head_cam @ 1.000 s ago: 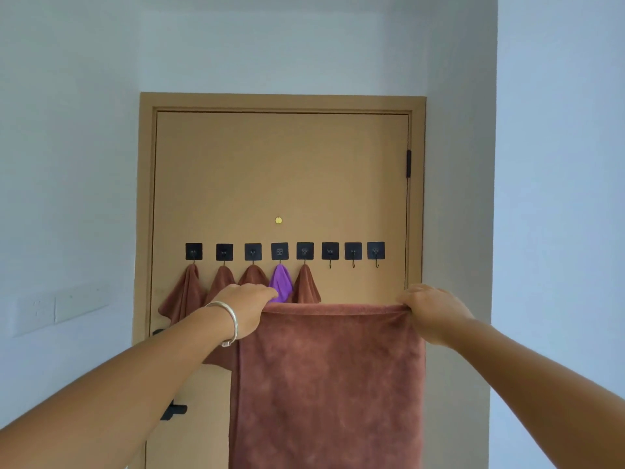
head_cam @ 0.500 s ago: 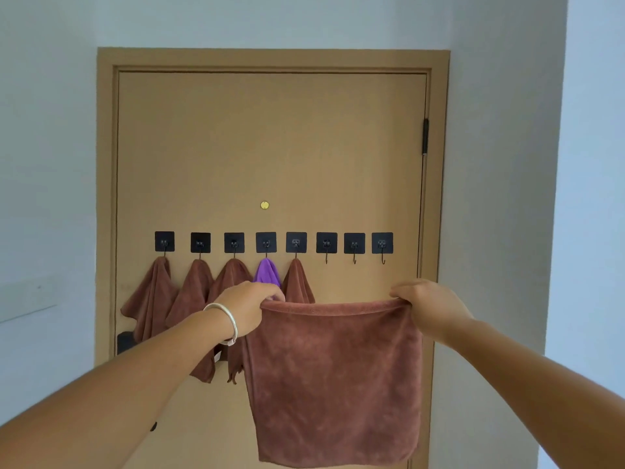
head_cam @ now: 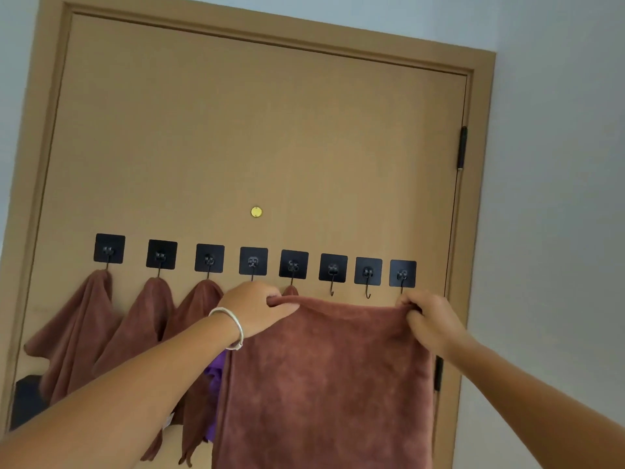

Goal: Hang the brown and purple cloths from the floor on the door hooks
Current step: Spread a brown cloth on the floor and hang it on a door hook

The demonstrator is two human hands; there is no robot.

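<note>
A brown cloth (head_cam: 324, 377) hangs spread in front of the door (head_cam: 236, 137), held by its top edge. My left hand (head_cam: 255, 308) pinches the left corner and my right hand (head_cam: 429, 321) pinches the right corner. Its top edge sits just under a row of black hooks (head_cam: 333, 269). Three brown cloths (head_cam: 81, 330) hang from the left hooks. A purple cloth (head_cam: 216, 377) shows only as a strip behind my left arm. Another brown cloth's tip (head_cam: 290, 290) peeks out on the fifth hook. The three rightmost hooks (head_cam: 368, 273) are bare.
A brass peephole (head_cam: 256, 211) sits above the hooks. A black door handle (head_cam: 27, 397) shows at the lower left, and black hinges (head_cam: 462, 147) line the door's right edge. Pale walls flank the door frame.
The view has closed in on the door and tilted. Both hands have carried the spread brown cloth up, so its top edge is now just under the hooks.
</note>
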